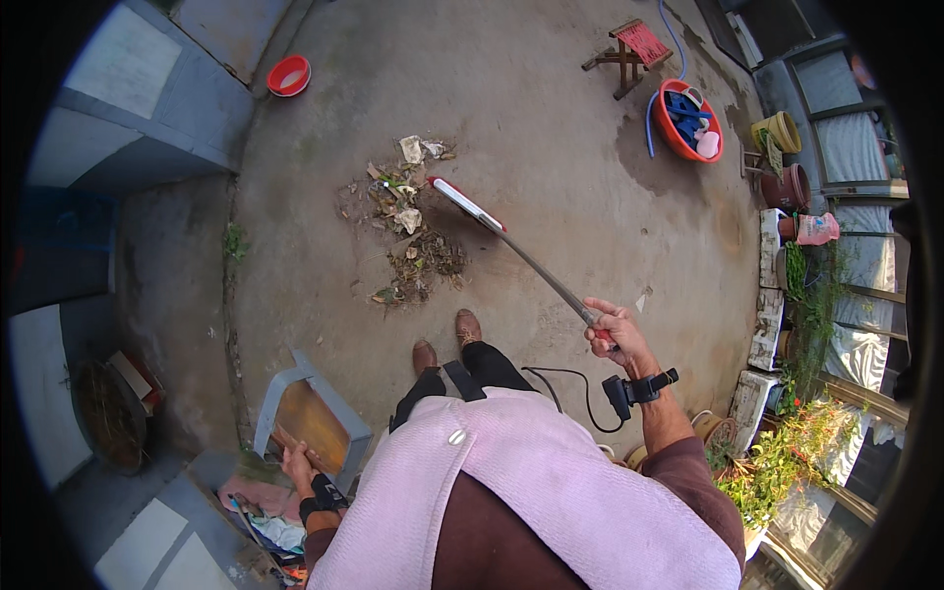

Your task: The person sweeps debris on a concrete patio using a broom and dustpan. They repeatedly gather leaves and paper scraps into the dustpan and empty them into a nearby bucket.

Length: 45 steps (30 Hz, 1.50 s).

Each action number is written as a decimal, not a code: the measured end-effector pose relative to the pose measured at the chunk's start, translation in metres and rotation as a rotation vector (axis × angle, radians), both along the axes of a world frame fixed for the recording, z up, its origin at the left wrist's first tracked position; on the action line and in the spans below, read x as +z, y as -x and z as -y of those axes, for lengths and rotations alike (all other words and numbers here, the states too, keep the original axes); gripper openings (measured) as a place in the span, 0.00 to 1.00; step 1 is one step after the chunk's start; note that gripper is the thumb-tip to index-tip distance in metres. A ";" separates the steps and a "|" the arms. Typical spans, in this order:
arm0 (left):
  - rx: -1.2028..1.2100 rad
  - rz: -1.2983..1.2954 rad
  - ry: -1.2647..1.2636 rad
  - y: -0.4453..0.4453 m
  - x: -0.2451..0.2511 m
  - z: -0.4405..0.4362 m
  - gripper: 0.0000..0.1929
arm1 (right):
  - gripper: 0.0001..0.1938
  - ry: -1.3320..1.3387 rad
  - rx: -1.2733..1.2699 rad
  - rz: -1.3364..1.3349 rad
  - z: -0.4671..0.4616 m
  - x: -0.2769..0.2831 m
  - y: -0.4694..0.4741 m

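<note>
My right hand [619, 333], at right of centre, is closed round the handle end of a broom [542, 274] with a metal stick. The broom's long red and white head [466, 203] is beside a heap of dry leaves and litter [424, 258] on the concrete. White scraps [411, 220] lie among the leaves. At the lower left my left hand [299, 464] grips a dustpan [313, 424] with a grey rim and a brown, worn inside; its handle is hidden.
A small red basin [288, 75] sits near the left wall. At the upper right are a folding stool [630, 55], a red tub [682, 136] of blue things and a blue hose [650, 125]. Potted plants [782, 472] line the right side. A round container [110, 417] stands far left.
</note>
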<state>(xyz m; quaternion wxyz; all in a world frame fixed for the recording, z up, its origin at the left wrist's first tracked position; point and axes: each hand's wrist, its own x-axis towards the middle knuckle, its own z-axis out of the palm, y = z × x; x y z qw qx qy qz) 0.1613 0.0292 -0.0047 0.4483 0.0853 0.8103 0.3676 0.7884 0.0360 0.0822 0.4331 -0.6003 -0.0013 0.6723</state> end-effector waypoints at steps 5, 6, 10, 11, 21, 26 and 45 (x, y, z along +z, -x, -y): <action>0.092 0.031 -0.011 -0.017 0.010 0.018 0.18 | 0.29 -0.097 -0.005 0.135 -0.087 -0.014 -0.048; 0.107 0.040 -0.026 -0.021 0.016 0.024 0.18 | 0.28 -0.094 0.025 0.129 -0.114 -0.026 -0.052; 0.180 0.045 -0.107 -0.037 0.040 0.049 0.21 | 0.21 -0.018 0.075 0.314 -0.226 -0.080 -0.035; 0.208 0.017 -0.081 -0.041 0.045 0.056 0.21 | 0.18 -0.042 0.097 0.339 -0.246 -0.092 -0.023; 0.288 -0.016 0.054 -0.033 0.028 0.114 0.12 | 0.14 -0.623 1.285 0.963 -0.159 -0.215 0.066; 0.353 0.045 0.065 -0.029 -0.001 0.116 0.13 | 0.18 -0.126 1.151 0.518 -0.099 -0.122 0.046; 0.406 0.030 -0.102 -0.038 0.023 0.141 0.21 | 0.09 -0.677 1.358 0.849 -0.298 -0.204 0.166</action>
